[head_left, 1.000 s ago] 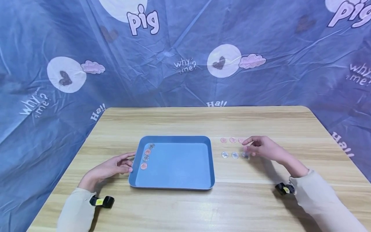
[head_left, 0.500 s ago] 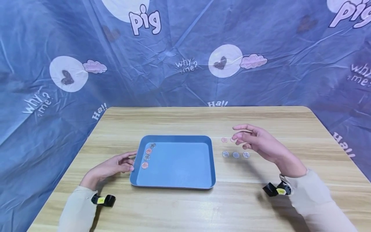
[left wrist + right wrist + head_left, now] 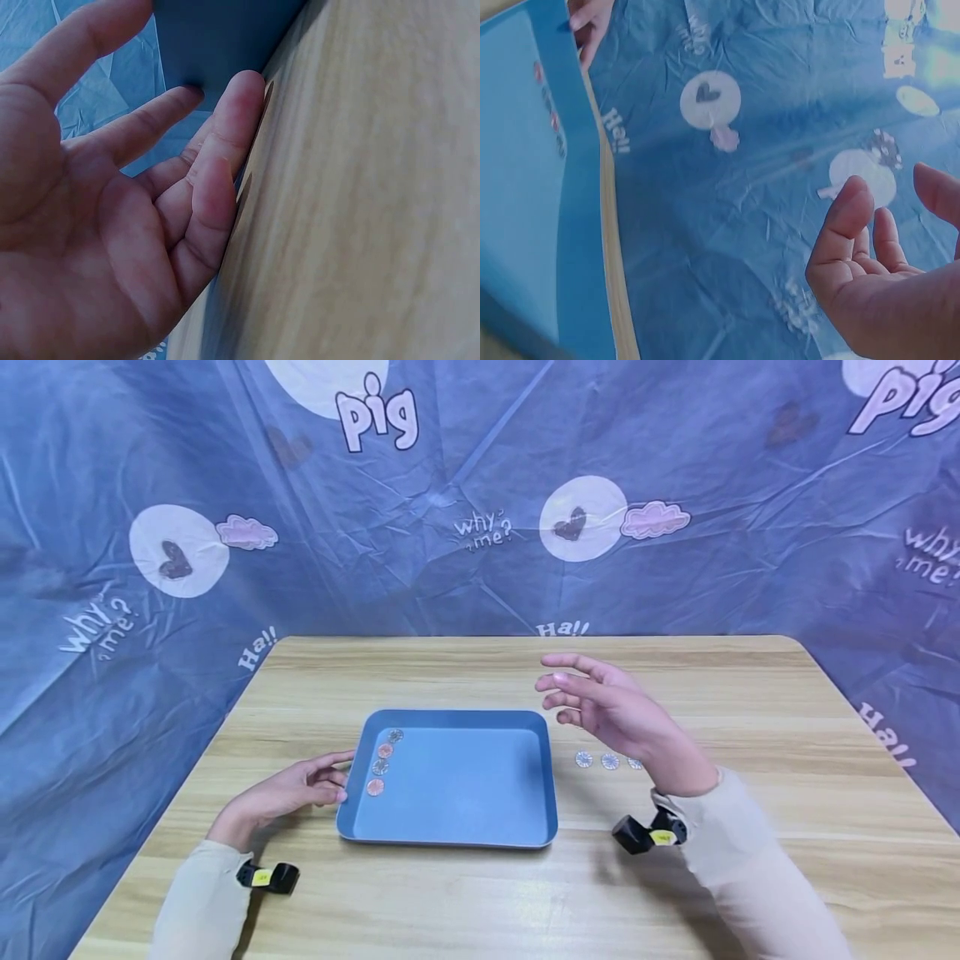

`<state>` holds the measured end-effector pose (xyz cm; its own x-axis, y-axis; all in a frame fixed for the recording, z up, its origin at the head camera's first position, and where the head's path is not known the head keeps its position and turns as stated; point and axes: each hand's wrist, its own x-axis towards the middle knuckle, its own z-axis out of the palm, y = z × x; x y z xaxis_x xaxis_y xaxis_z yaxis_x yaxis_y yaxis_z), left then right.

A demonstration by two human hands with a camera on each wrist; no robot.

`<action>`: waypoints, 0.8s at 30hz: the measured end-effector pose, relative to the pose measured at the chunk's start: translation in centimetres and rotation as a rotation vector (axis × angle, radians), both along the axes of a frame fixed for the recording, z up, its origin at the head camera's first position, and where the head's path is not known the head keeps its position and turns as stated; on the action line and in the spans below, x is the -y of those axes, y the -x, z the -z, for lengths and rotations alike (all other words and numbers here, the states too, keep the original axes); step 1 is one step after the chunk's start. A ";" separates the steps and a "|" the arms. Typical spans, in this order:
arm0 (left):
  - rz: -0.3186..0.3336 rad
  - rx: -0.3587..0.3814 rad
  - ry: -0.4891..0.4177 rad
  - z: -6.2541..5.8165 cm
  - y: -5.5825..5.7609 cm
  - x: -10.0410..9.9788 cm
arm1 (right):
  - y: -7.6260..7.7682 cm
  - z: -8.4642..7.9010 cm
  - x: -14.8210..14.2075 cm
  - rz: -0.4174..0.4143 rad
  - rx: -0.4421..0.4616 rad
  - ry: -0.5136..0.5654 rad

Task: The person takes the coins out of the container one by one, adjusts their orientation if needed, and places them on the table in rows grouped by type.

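Observation:
A blue tray point(image 3: 465, 785) lies on the table in the head view. Along its left side runs a slanted row of small coin-like discs, silver point(image 3: 395, 737) and copper-pink point(image 3: 375, 787) by turns. My left hand point(image 3: 296, 793) touches the tray's left wall; in the left wrist view two fingertips meet the tray wall point(image 3: 217, 45) and the other fingers are bent close over the wood. Raised beyond the tray's right corner is my right hand point(image 3: 611, 706), thumb and fingers spread, nothing visible between them. Three silver discs point(image 3: 610, 762) lie under it, the third partly covered; the hand hides the pink discs behind.
The wooden table point(image 3: 450, 902) reaches out on all sides of the tray. A blue printed cloth point(image 3: 450, 568) hangs behind and beside it. Each wrist wears a black camera; the right one point(image 3: 648, 831) hangs over the table right of the tray.
My right hand has risen from the discs, its fingers spreading, and moved left and away toward the tray's far right corner. The left hand keeps its place at the tray.

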<state>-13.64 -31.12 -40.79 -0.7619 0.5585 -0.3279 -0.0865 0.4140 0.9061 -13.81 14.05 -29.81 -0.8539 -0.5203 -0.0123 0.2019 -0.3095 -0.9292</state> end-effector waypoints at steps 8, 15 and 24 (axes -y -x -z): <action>0.002 0.007 -0.011 0.1 0.1 0.1 | 1.0 -0.7 4.3 0.009 0.018 -0.042; 0.001 0.010 -0.002 0.0 0.1 0.0 | 2.3 0.0 7.9 -0.001 0.042 -0.073; 0.002 0.009 -0.002 0.1 0.1 0.1 | 3.9 1.6 11.4 -0.044 0.095 -0.104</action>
